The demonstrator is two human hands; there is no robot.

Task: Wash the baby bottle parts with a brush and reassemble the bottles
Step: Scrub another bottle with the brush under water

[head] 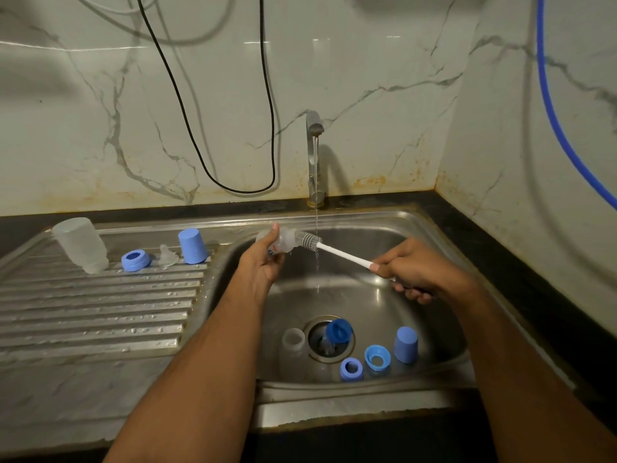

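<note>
The left hand (263, 259) has its fingers curled round a clear baby bottle (283, 242), held on its side over the sink basin (417, 228), mouth pointing toward the right hand (414, 272). That hand grips the white handle of a bottle brush (337, 251) between thumb and curled fingers; the bristle head lies at the bottle's mouth, seemingly partly inside, though the clear plastic makes the depth hard to judge. A thin stream from the tap (314, 155) falls just past the bristles, between the two sets of fingers. Well below the fingers, on the basin floor, lie a clear bottle (293, 340), a dark blue ring (339, 330) at the drain, two lighter blue rings (351, 369) (377, 357) and a blue cap (405, 344). Left of the left hand, on the ribbed drainboard (100, 312), stand an upturned clear bottle (80, 243), a blue ring (135, 260), a clear teat (168, 255) and a blue cap (192, 245).
</note>
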